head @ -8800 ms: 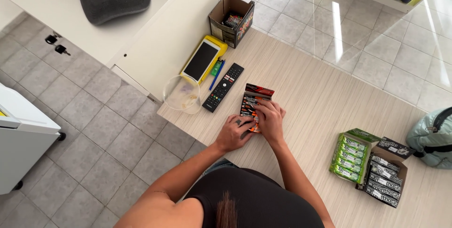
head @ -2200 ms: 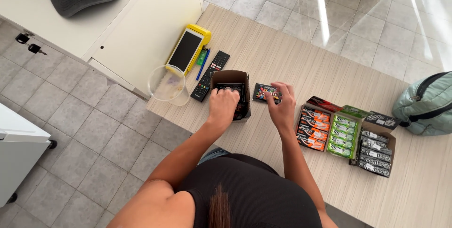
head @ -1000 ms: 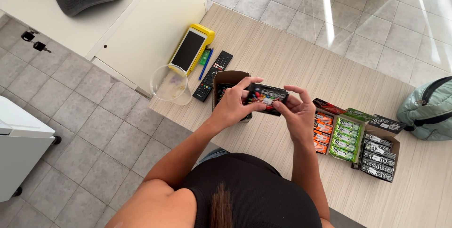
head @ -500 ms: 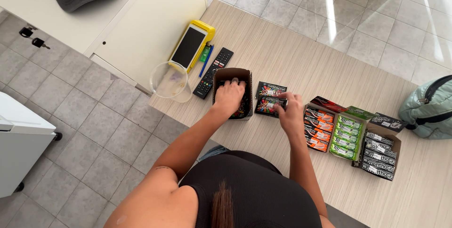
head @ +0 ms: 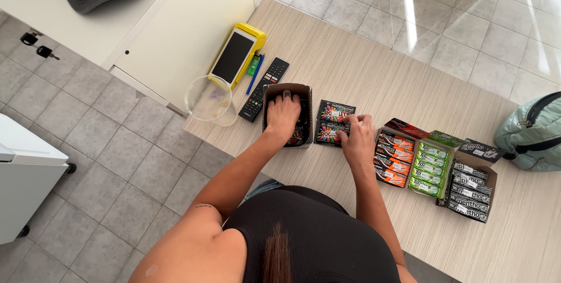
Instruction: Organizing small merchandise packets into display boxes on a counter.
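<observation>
1. I see two dark packets (head: 334, 121) already flat on the counter (head: 362, 66), more left in the brown box (head: 302, 97).
2. Left hand (head: 283, 115) is down in the box, fingers curled on packets; right hand (head: 356, 135) pinches the lower packet's edge.
3. Nearby: remote (head: 265, 88), plastic cup (head: 208, 99), gum display boxes (head: 435, 166) close to the right hand, a tight fit.

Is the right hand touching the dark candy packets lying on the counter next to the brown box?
Touching. The head view shows the right hand with its fingertips resting on the right edge of the dark packets, no gap between them.
</observation>
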